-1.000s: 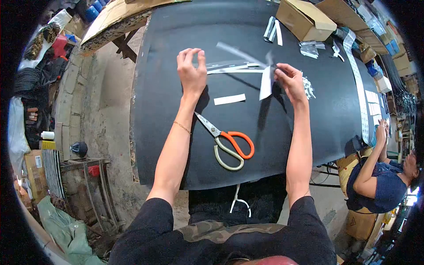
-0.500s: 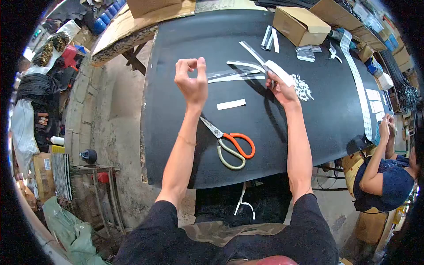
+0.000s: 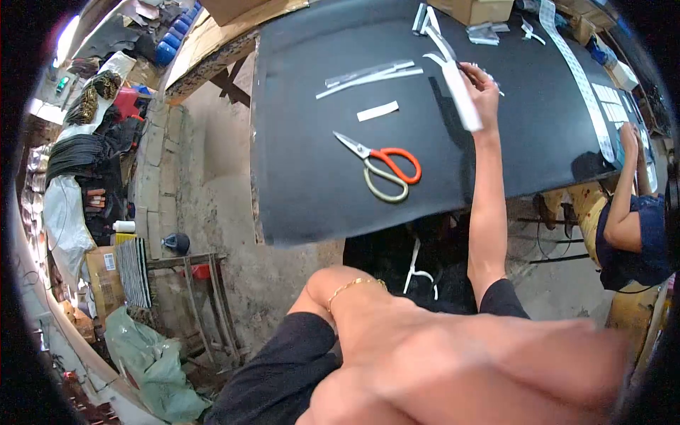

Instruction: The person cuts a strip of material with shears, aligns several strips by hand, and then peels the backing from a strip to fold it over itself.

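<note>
My right hand [image 3: 486,100] is closed on a bundle of white strips [image 3: 462,98] above the black tabletop; the bundle's narrow ends fan out away from me. My left hand [image 3: 460,368] is raised right in front of the camera, large and smeared, so its fingers cannot be read and no held thing shows. Scissors [image 3: 379,163] with one orange and one pale handle lie on the table, blades pointing away to the left. Beyond them are a short white strip [image 3: 378,111] and several long thin strips [image 3: 368,80].
A cardboard box [image 3: 476,10] and clear-and-white strips [image 3: 486,32] sit at the table's far side. A long white band [image 3: 577,81] runs down the right. Another person [image 3: 630,219] works at the right edge. A wooden stand [image 3: 195,265] is at left.
My left hand has come from over the table up close to the camera. My right hand keeps the strips, which now point differently. The whole view has shifted, with the table higher up.
</note>
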Tool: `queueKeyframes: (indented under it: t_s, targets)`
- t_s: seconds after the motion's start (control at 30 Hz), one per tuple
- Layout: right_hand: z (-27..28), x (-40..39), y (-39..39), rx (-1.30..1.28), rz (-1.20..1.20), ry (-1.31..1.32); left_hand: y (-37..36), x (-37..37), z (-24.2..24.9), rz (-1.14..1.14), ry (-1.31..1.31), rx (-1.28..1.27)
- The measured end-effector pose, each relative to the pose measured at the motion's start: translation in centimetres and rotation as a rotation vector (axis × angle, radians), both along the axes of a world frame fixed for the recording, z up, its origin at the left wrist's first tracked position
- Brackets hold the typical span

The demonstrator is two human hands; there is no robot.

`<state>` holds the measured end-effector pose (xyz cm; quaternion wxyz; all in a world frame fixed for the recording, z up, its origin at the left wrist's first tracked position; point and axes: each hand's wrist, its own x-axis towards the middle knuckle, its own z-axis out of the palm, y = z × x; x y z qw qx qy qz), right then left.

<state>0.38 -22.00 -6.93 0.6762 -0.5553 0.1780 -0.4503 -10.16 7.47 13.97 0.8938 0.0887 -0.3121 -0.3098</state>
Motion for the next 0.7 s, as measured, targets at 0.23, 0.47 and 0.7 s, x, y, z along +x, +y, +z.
queueKeyframes:
  t_s: [0.23,0.47,0.7]
  targets:
    - [1.9,-10.4,4.9,0.195,-0.025,-0.211,-1.2,-4.8,-0.6,0.243,-0.04,-0.013]
    - [1.5,-19.3,10.2,0.976,0.165,-0.569,-4.6,-1.3,-15.2,0.434,-0.857,0.846]
    - [-0.3,-22.2,16.5,0.468,0.079,0.02,-7.7,-1.2,-21.8,-0.199,-0.234,0.83]
